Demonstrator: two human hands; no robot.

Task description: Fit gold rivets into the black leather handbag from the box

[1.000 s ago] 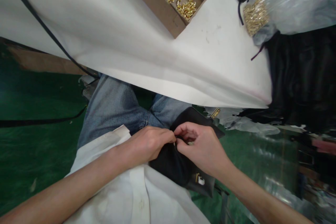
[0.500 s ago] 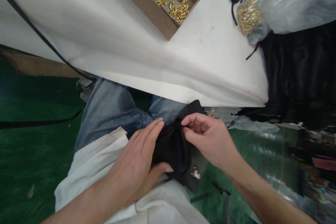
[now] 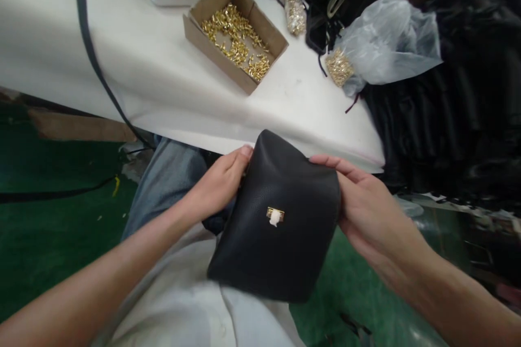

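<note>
A black leather-like handbag is held up over my lap, its flat face toward me. On that face sits a gold clasp with a scrap of white wrapping on it. My left hand grips the bag's upper left edge, thumb on top and the other fingers hidden behind. At the right edge, my right hand is closed round the side, with some fingertips out of sight behind the bag.
A cardboard box of small gold metal pieces stands on the white-covered table. To its right lies a clear plastic bag with gold pieces. Black material is heaped at the right. A dark strap hangs at the left.
The bag has been raised and turned so its clasp face shows. My left hand has shifted up to its left edge; my right hand has gone from pinching the black material to holding the right edge.
</note>
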